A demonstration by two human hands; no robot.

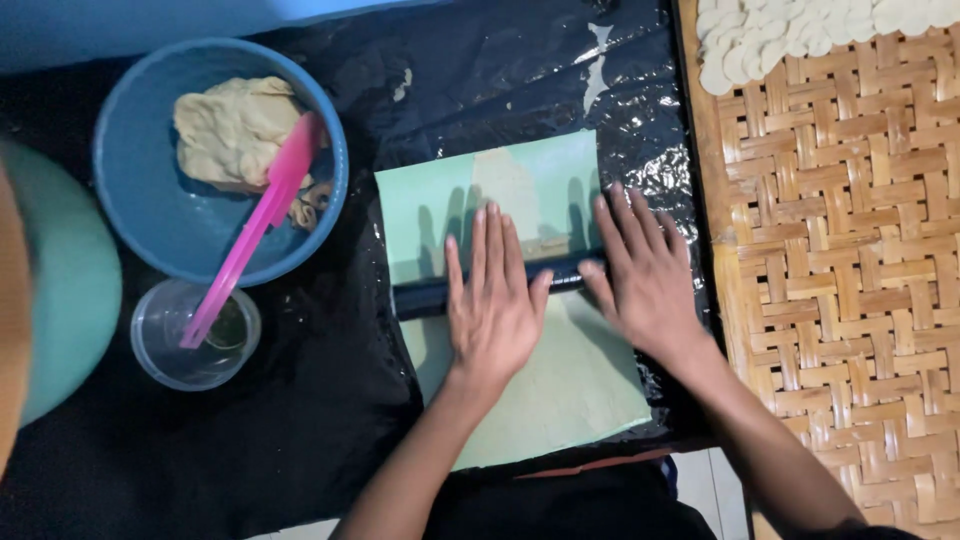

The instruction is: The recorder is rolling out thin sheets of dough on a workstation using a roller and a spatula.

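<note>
While dough sheet (545,350) lies thin on green mat (430,205), left hand (495,305) and right hand (645,275) press flat, fingers spread, on dark rolling pin (425,297); dough lump (232,130) in blue bowl (150,215) unrolled; cut rounds (800,30) on woven tray (850,250).

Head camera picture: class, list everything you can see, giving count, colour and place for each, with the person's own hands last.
bowl: one, blue, upper left
dough lump: one, beige, inside bowl
spatula: one, pink, leaning from bowl into cup
cup: one, clear, below bowl
plastic sheet: one, black, covering table
mat: one, pale green, centre
rolling pin: one, dark, across mat
woven tray: one, tan, right
dough discs: many, white, tray's top
left hand: flat on pin
right hand: flat on pin
</note>
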